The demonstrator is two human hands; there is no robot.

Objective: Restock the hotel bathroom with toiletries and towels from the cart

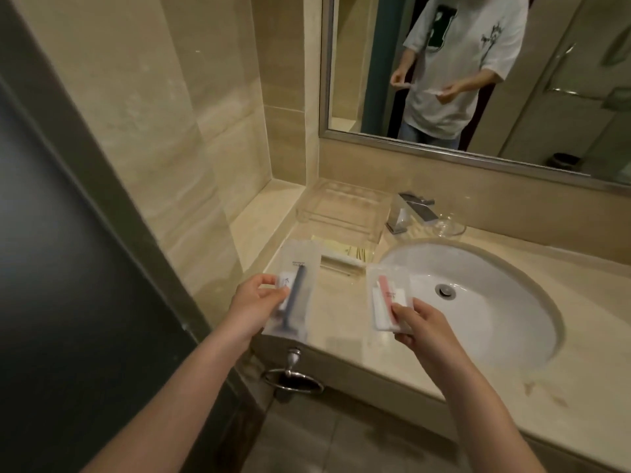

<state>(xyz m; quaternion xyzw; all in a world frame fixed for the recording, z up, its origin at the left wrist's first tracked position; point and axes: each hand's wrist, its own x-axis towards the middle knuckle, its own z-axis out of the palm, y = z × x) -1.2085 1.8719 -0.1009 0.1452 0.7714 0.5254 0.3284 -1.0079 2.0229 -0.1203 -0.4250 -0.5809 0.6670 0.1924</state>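
**Two toothbrush packets held over vanity front**

Clear plastic packet with a grey-blue toothbrush: in left hand, fingers and thumb clamped on its left side, above the front-left corner of the beige marble tabletop.

Clear plastic packet with a pink toothbrush: in right hand, pinched at its near end, over the front edge, just beside the white oval sink basin.

Flat wrapped items lie between the packets and the clear acrylic tray at the back-left corner. Chrome faucet and small glass dish behind the basin. Chrome towel ring below the front edge.
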